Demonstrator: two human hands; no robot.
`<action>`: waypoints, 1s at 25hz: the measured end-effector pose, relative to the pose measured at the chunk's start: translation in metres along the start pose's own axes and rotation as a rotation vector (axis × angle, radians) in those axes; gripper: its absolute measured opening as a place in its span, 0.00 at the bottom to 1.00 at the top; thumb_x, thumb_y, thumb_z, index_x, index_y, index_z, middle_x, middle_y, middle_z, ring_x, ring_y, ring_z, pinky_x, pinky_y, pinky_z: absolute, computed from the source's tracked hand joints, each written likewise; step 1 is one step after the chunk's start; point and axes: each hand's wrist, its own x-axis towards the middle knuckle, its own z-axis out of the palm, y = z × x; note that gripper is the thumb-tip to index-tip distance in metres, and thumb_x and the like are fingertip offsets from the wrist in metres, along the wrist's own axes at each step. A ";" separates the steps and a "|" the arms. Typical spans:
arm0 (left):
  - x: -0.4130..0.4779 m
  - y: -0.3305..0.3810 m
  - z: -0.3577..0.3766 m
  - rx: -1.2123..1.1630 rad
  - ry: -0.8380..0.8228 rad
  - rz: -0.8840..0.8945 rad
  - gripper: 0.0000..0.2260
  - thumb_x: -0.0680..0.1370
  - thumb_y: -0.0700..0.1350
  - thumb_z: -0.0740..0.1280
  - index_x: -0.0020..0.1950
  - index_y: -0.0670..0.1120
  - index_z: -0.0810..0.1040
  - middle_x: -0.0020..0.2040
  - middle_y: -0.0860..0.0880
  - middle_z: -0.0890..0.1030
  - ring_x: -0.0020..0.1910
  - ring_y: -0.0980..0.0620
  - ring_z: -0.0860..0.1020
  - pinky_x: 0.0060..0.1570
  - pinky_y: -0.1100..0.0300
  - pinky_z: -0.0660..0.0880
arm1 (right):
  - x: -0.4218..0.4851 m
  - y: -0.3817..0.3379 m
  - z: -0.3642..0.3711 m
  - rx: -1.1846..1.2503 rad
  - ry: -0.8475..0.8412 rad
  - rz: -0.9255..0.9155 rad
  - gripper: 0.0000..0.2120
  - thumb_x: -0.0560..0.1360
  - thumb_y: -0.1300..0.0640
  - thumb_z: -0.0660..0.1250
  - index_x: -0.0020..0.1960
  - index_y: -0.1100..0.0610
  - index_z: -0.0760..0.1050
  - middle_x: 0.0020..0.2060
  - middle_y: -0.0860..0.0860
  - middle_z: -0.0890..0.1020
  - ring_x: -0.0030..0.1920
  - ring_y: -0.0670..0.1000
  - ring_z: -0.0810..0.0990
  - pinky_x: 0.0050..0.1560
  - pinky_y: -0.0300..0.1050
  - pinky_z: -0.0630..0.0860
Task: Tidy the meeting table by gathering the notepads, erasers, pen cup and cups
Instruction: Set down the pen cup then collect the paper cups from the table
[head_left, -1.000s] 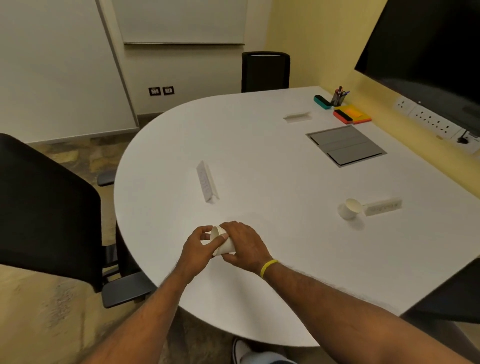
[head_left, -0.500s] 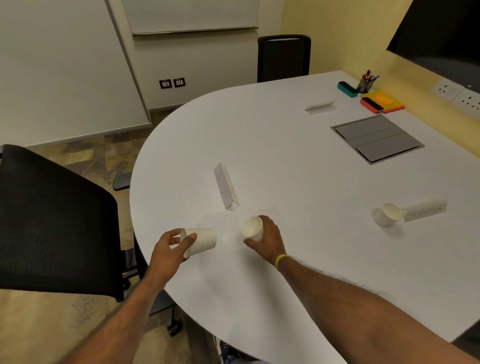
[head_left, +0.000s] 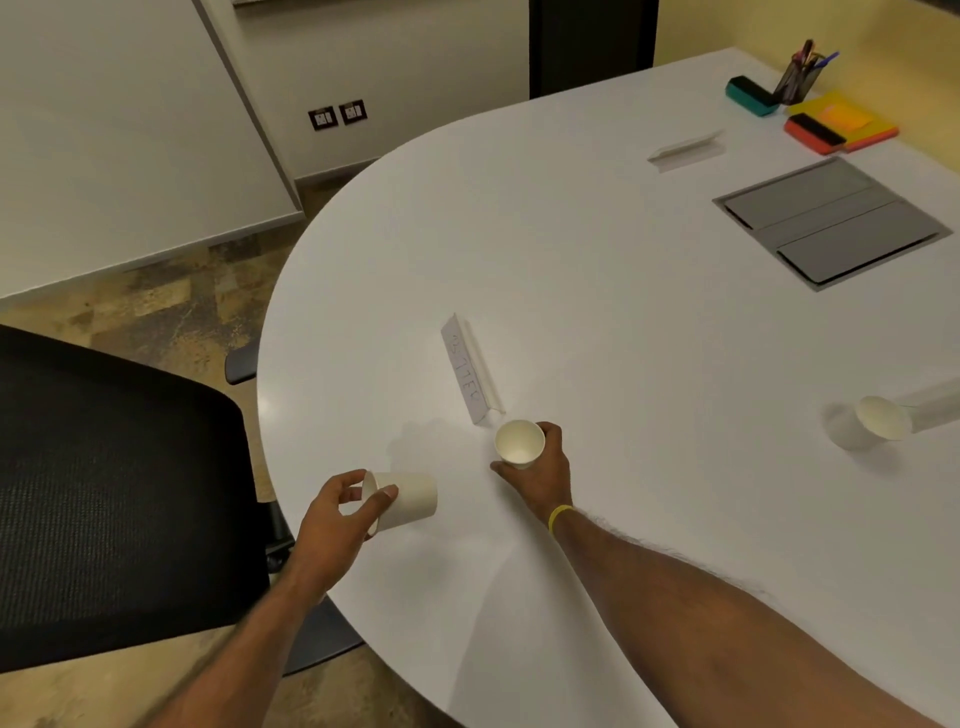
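Since prev. frame: hands wider apart, cups separated. L hand (head_left: 340, 512) fingers curled round white paper cup (head_left: 408, 501), axis horiz. R hand (head_left: 543, 470) wraps second white paper cup (head_left: 519, 441), mouth up. Likely next: third white paper cup (head_left: 857, 426), on side, well right of R hand; R hand nearer.

Warm, even overhead light. A faint sheen marks the white table (head_left: 597, 312) at 9 o'clock; shadows are soft. Edges bend with wide-angle distortion; the paper cup (head_left: 878, 423) at 3 o'clock is blurred.
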 end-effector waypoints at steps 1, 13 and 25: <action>0.002 0.001 -0.001 0.009 -0.004 0.000 0.26 0.75 0.53 0.72 0.70 0.48 0.70 0.60 0.46 0.75 0.56 0.46 0.78 0.54 0.48 0.80 | 0.000 0.001 0.003 0.002 0.004 0.002 0.36 0.60 0.55 0.83 0.61 0.51 0.66 0.52 0.47 0.79 0.51 0.52 0.78 0.51 0.45 0.75; 0.017 -0.001 -0.036 0.061 -0.100 0.092 0.27 0.74 0.55 0.72 0.69 0.51 0.70 0.60 0.48 0.76 0.53 0.50 0.78 0.53 0.48 0.80 | -0.046 0.012 -0.003 -0.075 0.155 0.088 0.40 0.67 0.68 0.72 0.74 0.58 0.60 0.70 0.56 0.68 0.70 0.57 0.68 0.70 0.49 0.67; -0.024 0.009 -0.225 0.135 -0.187 0.491 0.36 0.66 0.52 0.80 0.69 0.51 0.68 0.61 0.51 0.73 0.56 0.50 0.78 0.57 0.49 0.78 | -0.224 -0.156 0.184 -0.461 -0.084 -0.705 0.43 0.67 0.39 0.75 0.75 0.52 0.60 0.71 0.46 0.67 0.69 0.46 0.66 0.70 0.41 0.62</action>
